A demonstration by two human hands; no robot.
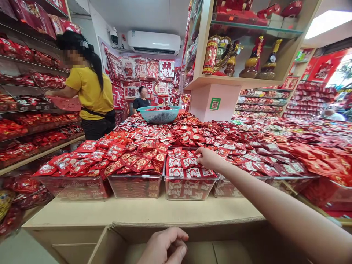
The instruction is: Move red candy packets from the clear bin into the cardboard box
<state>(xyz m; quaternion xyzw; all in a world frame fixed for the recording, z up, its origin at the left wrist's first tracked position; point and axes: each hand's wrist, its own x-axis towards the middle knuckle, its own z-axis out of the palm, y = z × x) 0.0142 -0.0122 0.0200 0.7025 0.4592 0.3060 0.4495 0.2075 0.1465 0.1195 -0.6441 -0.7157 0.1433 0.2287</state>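
My right hand (pixel 208 158) reaches over a clear plastic bin (pixel 189 190), its fingers bent together at the red-and-white packets (pixel 176 171) inside. Whether a packet is between those fingertips is too small to tell. Low in the view, my left hand (pixel 166 246) hangs over an open cardboard box (pixel 112 240). Its fingers are curled loosely, with a gap between thumb and forefinger, and nothing shows in it. The packets lie in rows in the bin.
More bins of red packets (pixel 137 157) line the counter (pixel 132 212) on both sides. A teal basket (pixel 161 115) stands behind. A person in yellow (pixel 95 91) is at the left shelves; another person (pixel 141 99) is at the back. A display cabinet (pixel 261 82) overhangs the packets.
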